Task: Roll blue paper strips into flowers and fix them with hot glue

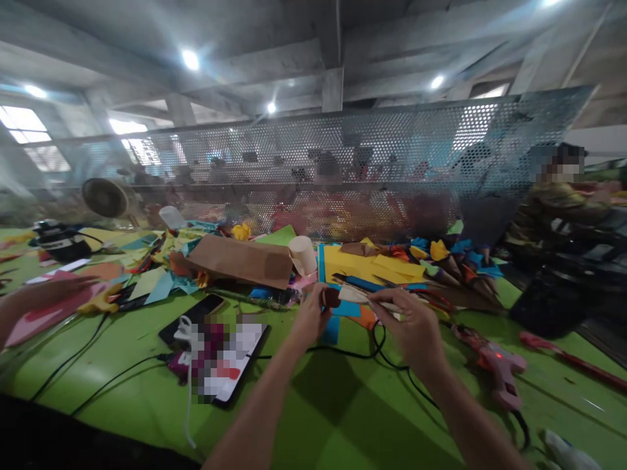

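Note:
In the middle of the green table, my left hand point(311, 320) is closed on a small brown piece point(332, 298), held up between thumb and fingers. My right hand point(416, 326) pinches a cream strip point(353, 295), which looks like folded paper. The strip's left end points at the brown piece and is close to it; whether they touch I cannot tell. Blue paper point(331, 330) and orange paper point(367, 318) lie just beneath. To the right of my right hand rests a pink glue gun point(502, 365) with a small red light showing.
Behind my hands are a cream roll point(303, 254), brown paper point(240, 260) and yellow paper point(343, 262). At left lie a phone point(193, 318), a notebook-like pad point(249, 343) and a yellow tool point(104, 300). Another person's hand point(63, 287) rests over pink sheets. Black cable point(343, 353) crosses the table.

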`<state>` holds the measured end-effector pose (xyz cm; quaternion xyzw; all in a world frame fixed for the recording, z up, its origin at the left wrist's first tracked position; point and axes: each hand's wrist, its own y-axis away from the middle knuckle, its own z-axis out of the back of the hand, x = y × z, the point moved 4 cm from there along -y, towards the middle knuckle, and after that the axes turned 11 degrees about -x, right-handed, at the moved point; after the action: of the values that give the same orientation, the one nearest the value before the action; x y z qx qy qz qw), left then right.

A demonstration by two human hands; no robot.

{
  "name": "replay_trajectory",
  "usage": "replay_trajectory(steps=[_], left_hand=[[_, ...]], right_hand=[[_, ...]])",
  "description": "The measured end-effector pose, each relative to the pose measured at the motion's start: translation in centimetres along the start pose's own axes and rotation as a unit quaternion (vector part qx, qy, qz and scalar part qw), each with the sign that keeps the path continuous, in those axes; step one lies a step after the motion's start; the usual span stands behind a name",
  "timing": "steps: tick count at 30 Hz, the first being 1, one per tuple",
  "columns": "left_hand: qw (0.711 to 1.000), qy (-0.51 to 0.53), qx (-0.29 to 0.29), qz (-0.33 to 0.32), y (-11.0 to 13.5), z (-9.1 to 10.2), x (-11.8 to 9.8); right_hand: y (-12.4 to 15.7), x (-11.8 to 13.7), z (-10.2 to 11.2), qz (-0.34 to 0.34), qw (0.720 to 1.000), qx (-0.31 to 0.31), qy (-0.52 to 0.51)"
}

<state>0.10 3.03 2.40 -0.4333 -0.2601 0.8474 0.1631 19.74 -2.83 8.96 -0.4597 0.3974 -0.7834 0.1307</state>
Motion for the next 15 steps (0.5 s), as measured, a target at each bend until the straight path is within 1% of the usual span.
replay_trajectory(steps=[2,6,10,12,13,15], left_hand=[[1.000,0.017,-0.008,0.010,0.1,-0.3,-0.2],[1.000,0.018,0.007,0.024,0.2,-0.7,-0.6],[0.999,0.044,0.027,-0.015,0.5,-0.9,-2.0],[0.997,0.058,0.038,-0.035,0.7,-1.0,-2.8],[0.996,0.066,0.043,-0.041,0.8,-1.0,-3.0],[0.994,0.087,0.054,-0.043,1.0,-1.2,-3.3]], right_hand=[[0.2,0.9,0.1,0.040,0.999,0.007,0.008],[1.0,1.9,-0.2,0.119,0.990,0.031,0.062],[2.0,2.4,-1.1,0.189,0.971,0.063,0.128],[2.3,2.5,-1.5,0.196,0.969,0.077,0.127],[2.4,2.5,-1.7,0.184,0.972,0.083,0.119],[2.3,2.3,-1.8,0.135,0.982,0.097,0.085]])
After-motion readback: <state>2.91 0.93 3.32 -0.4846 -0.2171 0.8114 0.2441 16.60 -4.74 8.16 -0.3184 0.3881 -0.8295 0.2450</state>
